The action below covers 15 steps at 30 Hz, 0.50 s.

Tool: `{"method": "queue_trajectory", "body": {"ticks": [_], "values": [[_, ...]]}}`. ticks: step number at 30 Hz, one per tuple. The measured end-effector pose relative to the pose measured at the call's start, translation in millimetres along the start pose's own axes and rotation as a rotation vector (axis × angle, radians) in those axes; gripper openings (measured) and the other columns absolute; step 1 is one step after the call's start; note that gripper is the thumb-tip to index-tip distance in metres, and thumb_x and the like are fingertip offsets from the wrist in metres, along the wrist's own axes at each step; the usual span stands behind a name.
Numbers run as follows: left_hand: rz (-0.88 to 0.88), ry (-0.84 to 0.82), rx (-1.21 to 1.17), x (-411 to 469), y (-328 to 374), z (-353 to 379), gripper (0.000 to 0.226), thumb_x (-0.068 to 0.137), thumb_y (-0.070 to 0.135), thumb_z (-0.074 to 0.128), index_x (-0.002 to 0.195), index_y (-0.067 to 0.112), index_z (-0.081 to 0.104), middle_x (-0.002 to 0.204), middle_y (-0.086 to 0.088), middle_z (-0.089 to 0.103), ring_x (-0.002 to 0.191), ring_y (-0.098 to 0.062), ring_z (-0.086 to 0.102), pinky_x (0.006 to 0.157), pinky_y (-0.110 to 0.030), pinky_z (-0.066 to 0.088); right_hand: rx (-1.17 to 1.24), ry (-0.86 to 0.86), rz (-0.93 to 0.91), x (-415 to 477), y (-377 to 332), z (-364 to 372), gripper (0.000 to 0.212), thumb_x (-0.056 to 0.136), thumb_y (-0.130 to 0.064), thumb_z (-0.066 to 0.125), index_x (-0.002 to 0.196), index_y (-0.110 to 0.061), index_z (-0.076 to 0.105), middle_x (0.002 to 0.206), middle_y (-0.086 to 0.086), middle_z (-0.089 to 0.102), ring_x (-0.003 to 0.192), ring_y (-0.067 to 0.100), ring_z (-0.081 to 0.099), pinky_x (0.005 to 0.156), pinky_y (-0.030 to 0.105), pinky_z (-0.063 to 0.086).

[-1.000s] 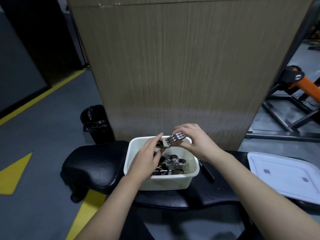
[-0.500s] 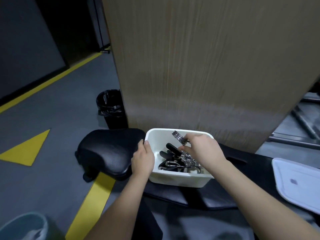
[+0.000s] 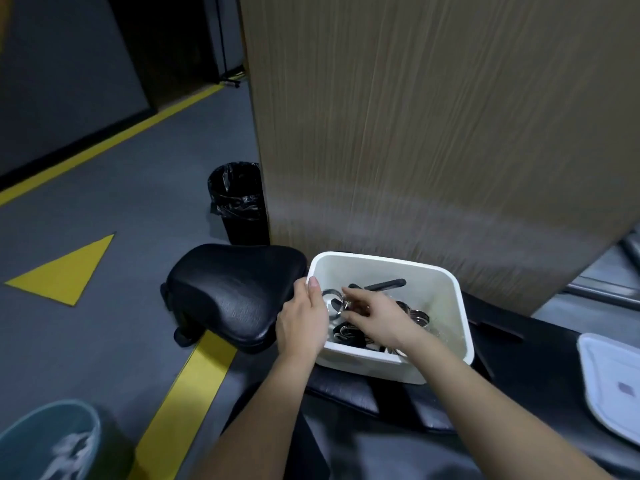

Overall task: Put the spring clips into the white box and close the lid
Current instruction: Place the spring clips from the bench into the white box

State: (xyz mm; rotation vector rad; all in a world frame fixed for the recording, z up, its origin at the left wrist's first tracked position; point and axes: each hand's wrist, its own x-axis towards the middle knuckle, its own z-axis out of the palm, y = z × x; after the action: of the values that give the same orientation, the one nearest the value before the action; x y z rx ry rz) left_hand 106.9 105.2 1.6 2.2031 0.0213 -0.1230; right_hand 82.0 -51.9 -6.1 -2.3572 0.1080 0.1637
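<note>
Left hand is clamped on the box rim, right hand down inside, fingers seemingly pinching a clip by its coil; they're stiff, slick steel, so grab the black handles, lid waiting off right.

— Where do we look from?
— We have one head-worn wide-angle view, facing forward and down, close over the white box on the black bench.
— Any second view?
— We cannot compare; only this one.
</note>
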Motion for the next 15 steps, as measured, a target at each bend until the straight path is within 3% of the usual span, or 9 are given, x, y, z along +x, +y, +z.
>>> {"method": "queue_trajectory", "body": {"ticks": [2, 4, 6, 8, 11, 15], "values": [[0.008, 0.004, -0.004, 0.8, -1.2, 0.5, 0.042, 0.103, 0.048, 0.02, 0.121, 0.027, 0.051, 0.113, -0.017, 0.068, 0.105, -0.043, 0.058, 0.08, -0.041, 0.036, 0.022, 0.079, -0.004, 1.3, 2.3, -11.5, 0.042, 0.09, -0.036, 0.066, 0.13, -0.024, 0.064, 0.126, -0.008, 0.069, 0.117, 0.008, 0.062, 0.105, 0.027, 0.045], [0.018, 0.003, -0.012, 1.6, -1.9, 1.3, 0.041, 0.103, 0.048, 0.02, 0.12, 0.027, 0.052, 0.112, -0.015, 0.068, 0.104, -0.042, 0.058, 0.081, -0.042, 0.037, -0.243, 0.163, -0.07, 4.8, 10.1, -30.5, 0.047, 0.085, -0.05, 0.068, 0.126, -0.027, 0.066, 0.131, -0.009, 0.064, 0.125, 0.016, 0.055, 0.107, 0.031, 0.039], [0.022, 0.0, -0.013, 1.7, -1.4, 1.7, 0.041, 0.103, 0.047, 0.021, 0.12, 0.026, 0.052, 0.112, -0.015, 0.068, 0.104, -0.041, 0.058, 0.08, -0.04, 0.035, -0.527, 0.081, -0.037, 3.9, 17.7, -46.0, 0.073, 0.075, -0.07, 0.064, 0.138, -0.036, 0.053, 0.144, -0.011, 0.048, 0.135, 0.021, 0.038, 0.112, 0.04, 0.029], [0.024, -0.002, -0.008, 2.3, -2.5, 2.2, 0.041, 0.104, 0.046, 0.021, 0.12, 0.026, 0.052, 0.113, -0.014, 0.068, 0.105, -0.04, 0.058, 0.079, -0.039, 0.033, -0.588, -0.008, 0.037, -0.7, 27.4, -44.4, 0.089, 0.069, -0.081, 0.059, 0.147, -0.044, 0.035, 0.149, -0.01, 0.036, 0.139, 0.023, 0.025, 0.113, 0.045, 0.026], [0.032, 0.003, 0.01, 2.6, -4.0, 3.3, 0.043, 0.103, 0.048, 0.019, 0.122, 0.026, 0.051, 0.114, -0.014, 0.068, 0.106, -0.04, 0.057, 0.084, -0.043, 0.038, -0.479, 0.004, 0.09, -7.3, 34.5, -22.6, 0.088, 0.068, -0.084, 0.057, 0.146, -0.053, 0.029, 0.138, -0.002, 0.036, 0.131, 0.027, 0.027, 0.11, 0.044, 0.034], [0.046, 0.0, 0.043, 4.0, -2.9, 5.7, 0.042, 0.104, 0.044, 0.021, 0.126, 0.021, 0.05, 0.121, -0.014, 0.064, 0.108, -0.041, 0.057, 0.091, -0.048, 0.042, -0.691, 0.002, 0.13, -2.7, 27.7, -9.5, 0.074, 0.073, -0.085, 0.045, 0.139, -0.05, 0.042, 0.135, 0.002, 0.036, 0.122, 0.031, 0.034, 0.101, 0.047, 0.033]]}}
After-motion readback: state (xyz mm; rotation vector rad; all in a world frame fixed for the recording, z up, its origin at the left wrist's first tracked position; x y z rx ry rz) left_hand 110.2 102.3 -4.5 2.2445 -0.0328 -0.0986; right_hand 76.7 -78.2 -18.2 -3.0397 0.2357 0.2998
